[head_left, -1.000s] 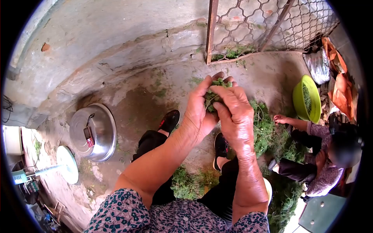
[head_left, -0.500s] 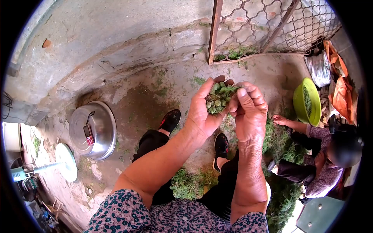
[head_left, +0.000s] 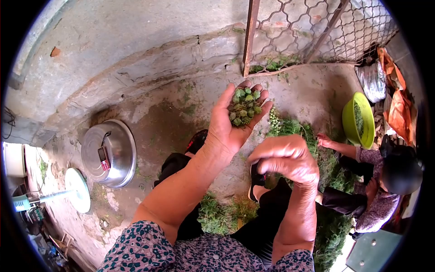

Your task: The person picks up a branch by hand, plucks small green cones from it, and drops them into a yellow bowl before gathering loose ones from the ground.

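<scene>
My left hand (head_left: 224, 124) is cupped, palm up, and holds a heap of small round green pods (head_left: 244, 109) with some thin stalks among them. My right hand (head_left: 290, 158) is lower and to the right, apart from the heap. Its fingers curl over and its thumb lies close beneath them; the fingertips are partly hidden, so what they hold, if anything, does not show. Beyond the right hand, a green stalk with small pods (head_left: 273, 122) and feathery green plants (head_left: 294, 128) lie on the ground.
An upturned metal basin (head_left: 120, 149) carries a small red phone (head_left: 104, 158). Another person (head_left: 376, 181) crouches at the right, one hand by the plants. A green tub (head_left: 348, 118) holds greenery. A metal lattice gate (head_left: 294, 36) leans at the wall; a pale round stool (head_left: 78, 190) stands left.
My right hand has left the heap and moved down, turning its fingers to the left. My left hand has shifted slightly up and left, with the pods now in full view.
</scene>
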The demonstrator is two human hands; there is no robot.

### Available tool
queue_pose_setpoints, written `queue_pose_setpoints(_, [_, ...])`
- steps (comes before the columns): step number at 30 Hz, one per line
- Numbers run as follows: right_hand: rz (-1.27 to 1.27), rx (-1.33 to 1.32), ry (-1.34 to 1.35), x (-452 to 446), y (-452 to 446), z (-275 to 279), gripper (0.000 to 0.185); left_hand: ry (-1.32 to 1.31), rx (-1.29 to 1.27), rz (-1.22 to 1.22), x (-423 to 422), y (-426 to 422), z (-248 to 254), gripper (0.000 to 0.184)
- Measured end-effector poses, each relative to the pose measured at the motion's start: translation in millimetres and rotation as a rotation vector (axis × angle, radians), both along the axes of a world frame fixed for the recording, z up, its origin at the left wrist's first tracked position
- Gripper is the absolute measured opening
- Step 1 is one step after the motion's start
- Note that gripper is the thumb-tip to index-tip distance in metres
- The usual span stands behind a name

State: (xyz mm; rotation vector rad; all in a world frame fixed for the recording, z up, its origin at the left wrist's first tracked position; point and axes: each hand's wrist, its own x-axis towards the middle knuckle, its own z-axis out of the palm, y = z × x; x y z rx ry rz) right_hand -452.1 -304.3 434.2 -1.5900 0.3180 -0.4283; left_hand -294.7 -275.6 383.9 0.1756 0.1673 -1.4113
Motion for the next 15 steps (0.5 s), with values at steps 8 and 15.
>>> queue_pose_setpoints(8, [-0.74, -0.291, 0.082, 22.4, -0.8, -33.6, 0.033, -0.024, -0.055, -0.067, -12.4, -1.4, -2.5, 0.036])
queue_pose_setpoints(15, [-0.663, 0.126, 0.003, 13.3, -5.4, -29.7, 0.023, 0.039, -0.048, -0.065, -14.9, -3.3, -4.7, 0.037])
